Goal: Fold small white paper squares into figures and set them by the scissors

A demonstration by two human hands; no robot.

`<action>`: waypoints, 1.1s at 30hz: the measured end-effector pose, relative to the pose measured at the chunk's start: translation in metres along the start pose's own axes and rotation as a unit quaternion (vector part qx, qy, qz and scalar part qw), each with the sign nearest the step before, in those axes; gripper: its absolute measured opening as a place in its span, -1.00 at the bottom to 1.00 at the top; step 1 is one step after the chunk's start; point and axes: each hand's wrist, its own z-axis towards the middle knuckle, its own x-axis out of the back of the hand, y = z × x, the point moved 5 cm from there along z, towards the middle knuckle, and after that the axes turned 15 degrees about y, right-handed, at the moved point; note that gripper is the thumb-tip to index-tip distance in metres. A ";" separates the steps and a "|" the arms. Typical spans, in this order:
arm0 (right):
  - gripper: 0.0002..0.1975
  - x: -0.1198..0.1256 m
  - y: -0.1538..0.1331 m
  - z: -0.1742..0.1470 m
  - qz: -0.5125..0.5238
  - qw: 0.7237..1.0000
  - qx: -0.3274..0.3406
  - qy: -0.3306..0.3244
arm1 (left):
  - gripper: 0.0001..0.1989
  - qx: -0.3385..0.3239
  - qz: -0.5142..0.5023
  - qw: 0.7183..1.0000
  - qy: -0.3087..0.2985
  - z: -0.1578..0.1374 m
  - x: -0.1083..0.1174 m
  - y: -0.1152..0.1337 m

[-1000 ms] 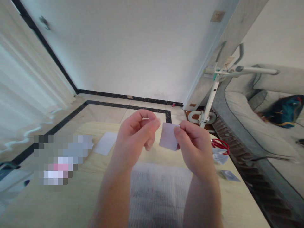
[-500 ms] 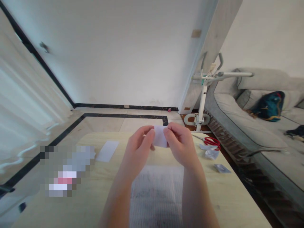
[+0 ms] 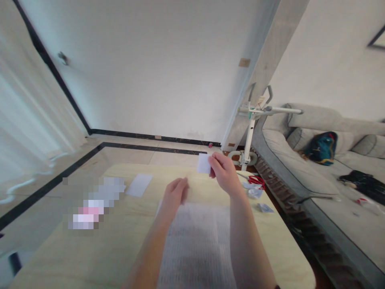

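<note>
My right hand pinches the right edge of a small white folded paper, held up above the far part of the table. Lower and to the left, my left hand is apart from that paper, slightly blurred, its fingers loosely bent with nothing seen in them. Beneath my forearms lies a large sheet with lines of print, its text too blurred to read. A flat white paper slip rests on the table to the left of my left hand.
On the pale wooden table, red-handled scissors lie at the right beside paper scraps and a small folded paper piece. A pixelated area covers something at the left. A grey sofa and white exercise equipment stand beyond.
My left hand has let go of the small paper and moved down and left. My right hand alone keeps hold of it, slightly higher. The view has turned a little right.
</note>
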 end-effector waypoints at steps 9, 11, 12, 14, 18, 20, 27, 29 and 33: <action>-0.67 -0.001 0.060 -0.042 0.019 0.992 -0.123 -0.026 | -0.60 -0.046 0.167 0.981 -0.087 -0.032 -0.019 -0.058; -0.66 0.002 0.067 -0.049 0.022 0.990 -0.138 -0.034 | -0.62 -0.094 0.260 0.957 -0.084 -0.039 -0.021 -0.072; -0.66 0.004 0.069 -0.051 0.023 0.989 -0.145 -0.036 | -0.63 -0.123 0.299 0.943 -0.085 -0.042 -0.023 -0.078; -0.66 0.009 0.072 -0.055 0.026 0.987 -0.157 -0.034 | -0.63 -0.155 0.359 0.916 -0.091 -0.047 -0.025 -0.087; -0.65 0.018 0.080 -0.059 0.032 0.985 -0.168 -0.014 | -0.64 -0.182 0.410 0.892 -0.057 -0.048 -0.025 -0.090; -0.65 0.022 0.084 -0.060 0.034 0.984 -0.174 -0.003 | -0.66 -0.172 0.396 0.901 -0.035 -0.043 -0.022 -0.085; -0.68 0.025 0.097 -0.063 0.046 0.979 -0.194 0.038 | -0.63 -0.170 0.331 0.927 0.041 -0.026 -0.004 -0.039; -0.68 0.026 0.102 -0.069 0.053 0.977 -0.202 0.043 | -0.67 -0.207 0.369 0.906 -0.029 -0.046 -0.008 -0.035; -0.68 0.038 0.116 -0.085 0.050 0.972 -0.227 0.044 | -0.55 -0.289 0.428 0.835 -0.191 -0.112 -0.006 -0.059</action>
